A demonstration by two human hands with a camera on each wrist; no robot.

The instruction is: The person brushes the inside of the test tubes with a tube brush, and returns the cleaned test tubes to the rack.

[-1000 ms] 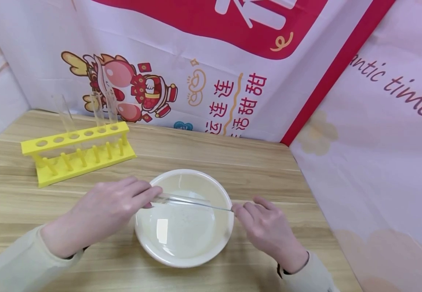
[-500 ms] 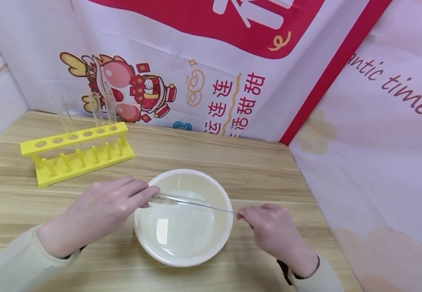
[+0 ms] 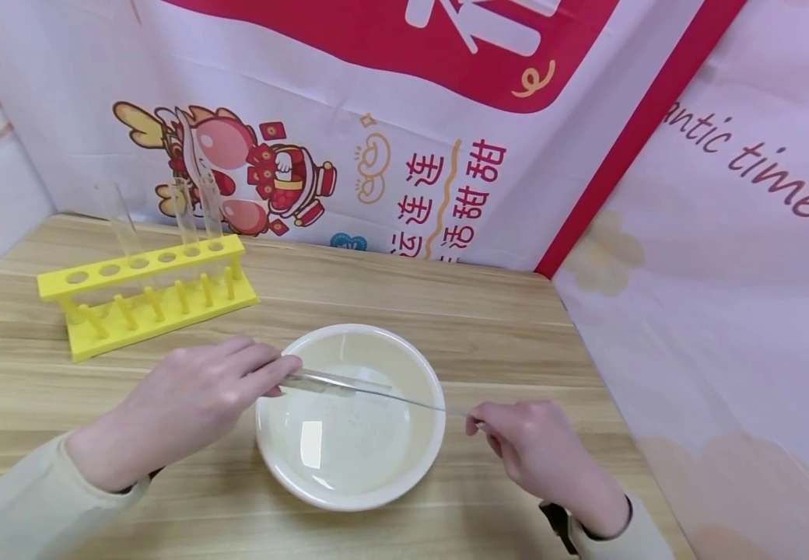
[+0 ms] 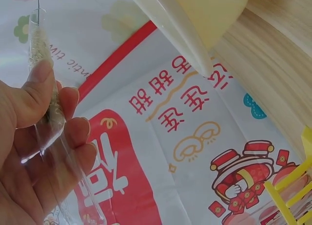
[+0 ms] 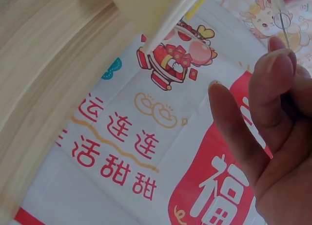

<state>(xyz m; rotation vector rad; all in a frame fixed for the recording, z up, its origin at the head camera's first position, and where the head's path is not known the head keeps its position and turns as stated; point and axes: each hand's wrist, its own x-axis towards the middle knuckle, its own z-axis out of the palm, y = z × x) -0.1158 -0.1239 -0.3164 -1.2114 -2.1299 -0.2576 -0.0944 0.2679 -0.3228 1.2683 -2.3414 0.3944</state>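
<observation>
My left hand [image 3: 211, 397] holds a clear glass test tube [image 3: 375, 384] by its closed-end half, its mouth pointing right over the white basin [image 3: 348, 499]. Inside the tube runs a test tube brush, whose pale bristles [image 4: 40, 44] show through the glass in the left wrist view. From the mouth its thin wire handle [image 3: 415, 402] stretches beyond the basin's right rim. There the fingers of my right hand [image 3: 544, 443] pinch the wire's end. Part of the bristles is hidden behind my left fingers.
A yellow test tube rack [image 3: 159, 328] stands at the back left, with 3 clear test tubes [image 3: 186, 214] upright in it. Printed cloth walls [image 3: 376, 101] enclose the wooden table [image 3: 509, 327] at the back and sides.
My right hand has moved right and slightly toward me, drawing the brush along the tube so more wire shows. The left hand has shifted a little left with the tube.
</observation>
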